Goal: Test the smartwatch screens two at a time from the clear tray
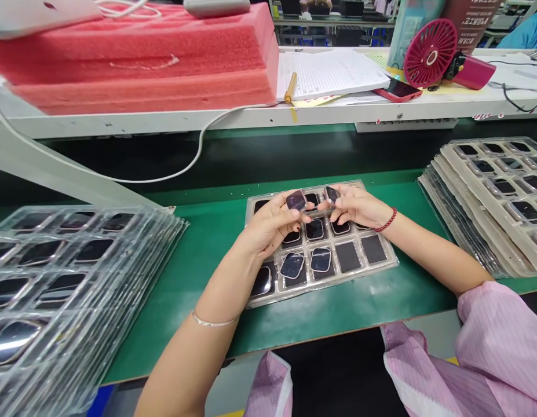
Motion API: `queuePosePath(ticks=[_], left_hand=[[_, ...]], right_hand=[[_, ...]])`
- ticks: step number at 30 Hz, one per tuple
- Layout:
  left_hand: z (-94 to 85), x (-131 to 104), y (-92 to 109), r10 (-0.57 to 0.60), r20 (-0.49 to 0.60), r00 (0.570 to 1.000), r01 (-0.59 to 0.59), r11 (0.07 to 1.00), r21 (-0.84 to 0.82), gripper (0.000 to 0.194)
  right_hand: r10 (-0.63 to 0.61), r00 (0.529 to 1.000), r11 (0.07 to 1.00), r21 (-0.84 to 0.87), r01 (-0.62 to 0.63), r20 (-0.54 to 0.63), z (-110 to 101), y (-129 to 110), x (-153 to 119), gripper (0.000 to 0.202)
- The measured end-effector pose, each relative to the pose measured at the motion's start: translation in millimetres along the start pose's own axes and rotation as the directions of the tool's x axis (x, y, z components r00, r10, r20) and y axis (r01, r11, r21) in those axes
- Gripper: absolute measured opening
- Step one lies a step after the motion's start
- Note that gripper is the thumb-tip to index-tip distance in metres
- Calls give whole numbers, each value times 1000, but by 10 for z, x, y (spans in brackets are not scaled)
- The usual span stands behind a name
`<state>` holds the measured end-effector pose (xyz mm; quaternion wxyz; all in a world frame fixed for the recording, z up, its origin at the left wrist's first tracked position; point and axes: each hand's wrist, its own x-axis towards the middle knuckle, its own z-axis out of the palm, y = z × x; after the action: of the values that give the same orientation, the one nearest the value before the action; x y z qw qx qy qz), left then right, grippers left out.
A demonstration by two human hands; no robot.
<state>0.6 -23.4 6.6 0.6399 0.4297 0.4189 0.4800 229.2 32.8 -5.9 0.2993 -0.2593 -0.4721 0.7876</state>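
Above a clear plastic tray (324, 280) on the green table, both hands are raised close together. My left hand (272, 223) pinches a dark rounded-square glass piece (296, 200) between thumb and fingers. A second dark piece (332, 194), seen at a slant, is held in the fingertips of my right hand (357, 207). Beneath them, the tray has several dark pieces in its pockets. In its front row two pieces, one a tilted glass piece (292, 265), lie turned in their pockets, and two pockets at the right show only flat dark squares. My hands cover part of the back rows.
Tall stacks of filled trays stand at the left (77, 272) and right (489, 191). Behind is a white shelf (233, 120) with red foam (164, 63), papers (329, 72), a phone (398, 90) and a pink fan (431, 53). A white cable (201, 142) hangs below the shelf.
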Motion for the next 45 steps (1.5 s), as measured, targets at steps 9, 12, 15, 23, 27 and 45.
queuePosePath(ticks=[9,12,15,23,27,45], left_hand=[[100,-41,-104,127,56,990,-139,931,338,50],[101,-41,-97,133,49,990,-142,927,347,52],[97,-32,-99,135,36,990,-139,935,325,50],[78,-26,-113,151,47,987,-158,937,313,46],[88,-37,-92,125,40,991,-132,938,322,45],[72,-24,-109,133,52,990,-143,926,349,47]], right_hand=[[-324,944,802,-510,311,68,148,148,-19,35],[-365,926,738,-575,352,98,175,145,-42,37],[-322,943,760,-572,310,84,174,142,-52,35],[-342,936,759,-564,326,81,172,152,-50,32],[-326,943,771,-559,305,64,177,155,-55,30],[-402,912,691,-627,360,80,164,164,-43,27]])
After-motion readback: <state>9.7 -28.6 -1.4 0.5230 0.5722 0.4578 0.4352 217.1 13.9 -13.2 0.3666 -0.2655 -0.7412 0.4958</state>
